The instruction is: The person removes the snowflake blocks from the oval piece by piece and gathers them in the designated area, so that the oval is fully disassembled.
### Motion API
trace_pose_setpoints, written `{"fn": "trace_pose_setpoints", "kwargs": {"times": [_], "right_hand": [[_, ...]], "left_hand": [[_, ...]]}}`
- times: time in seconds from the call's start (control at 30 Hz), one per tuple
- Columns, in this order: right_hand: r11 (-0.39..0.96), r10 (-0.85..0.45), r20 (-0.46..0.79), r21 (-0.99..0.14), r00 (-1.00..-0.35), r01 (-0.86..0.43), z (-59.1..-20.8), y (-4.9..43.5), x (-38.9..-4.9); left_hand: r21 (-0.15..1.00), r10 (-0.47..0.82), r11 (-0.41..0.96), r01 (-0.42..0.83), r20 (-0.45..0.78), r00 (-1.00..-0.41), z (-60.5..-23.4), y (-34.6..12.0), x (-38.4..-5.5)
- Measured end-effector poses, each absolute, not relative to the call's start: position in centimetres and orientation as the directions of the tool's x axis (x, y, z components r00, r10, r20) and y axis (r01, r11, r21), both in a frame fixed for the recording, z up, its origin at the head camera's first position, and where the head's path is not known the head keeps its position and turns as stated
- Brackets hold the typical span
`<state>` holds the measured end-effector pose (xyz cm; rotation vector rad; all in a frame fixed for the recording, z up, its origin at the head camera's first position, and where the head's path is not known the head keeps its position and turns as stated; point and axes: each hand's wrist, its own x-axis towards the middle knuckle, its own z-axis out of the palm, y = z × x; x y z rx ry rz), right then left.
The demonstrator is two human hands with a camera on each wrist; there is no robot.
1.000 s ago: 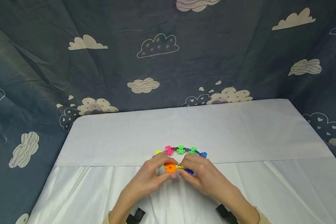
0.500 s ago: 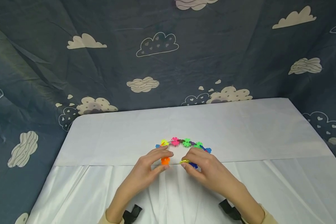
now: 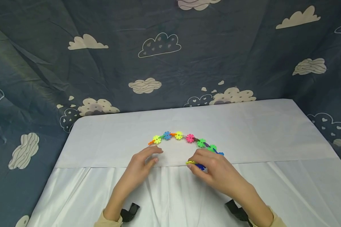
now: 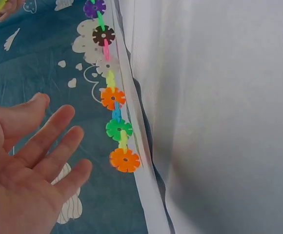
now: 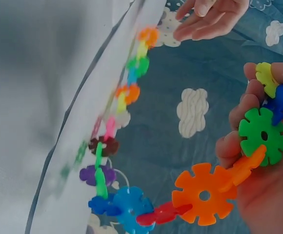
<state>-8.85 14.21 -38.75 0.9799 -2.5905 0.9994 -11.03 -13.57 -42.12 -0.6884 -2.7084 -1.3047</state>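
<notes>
A chain of colourful plastic snowflake discs (image 3: 178, 135), linked by their slots, arcs across the white table in the head view. My right hand (image 3: 213, 167) pinches a yellow disc (image 5: 266, 80) at one end between thumb and fingers. Beside that piece are a blue disc (image 5: 280, 103) and a green disc (image 5: 262, 136) against the palm, then a large orange disc (image 5: 204, 194). At the other end is an orange disc (image 4: 125, 160). My left hand (image 3: 139, 165) is apart from this end, fingers spread and holding nothing. The right hand hides part of the chain in the head view.
A white cloth covers the table (image 3: 116, 138), with a crease running across it. Behind and at the sides hangs a dark blue curtain (image 3: 116, 69) with printed clouds. Black straps (image 3: 129, 212) show near both wrists.
The left hand has let go of the orange end and moved left. The chain has opened from a loop into a wider arc, while the right hand keeps its pinch and shifts slightly right.
</notes>
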Motion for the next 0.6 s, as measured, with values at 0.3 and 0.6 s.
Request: {"fn": "trace_pose_setpoints", "kwargs": {"times": [0.3,0.6], "right_hand": [[0.651,-0.471,0.278,-0.530,-0.837,-0.543,-38.7,13.7,-8.7],[0.719,-0.387,0.256,-0.518,-0.886,-0.464,-39.4,13.0,-8.6]], "left_hand": [[0.771,0.393,0.518,0.371,0.171,-0.904,-41.7,-12.9,-10.7],[0.784,0.453,0.464,0.413,0.191,-0.871,-41.6,-11.6,-10.0]]}}
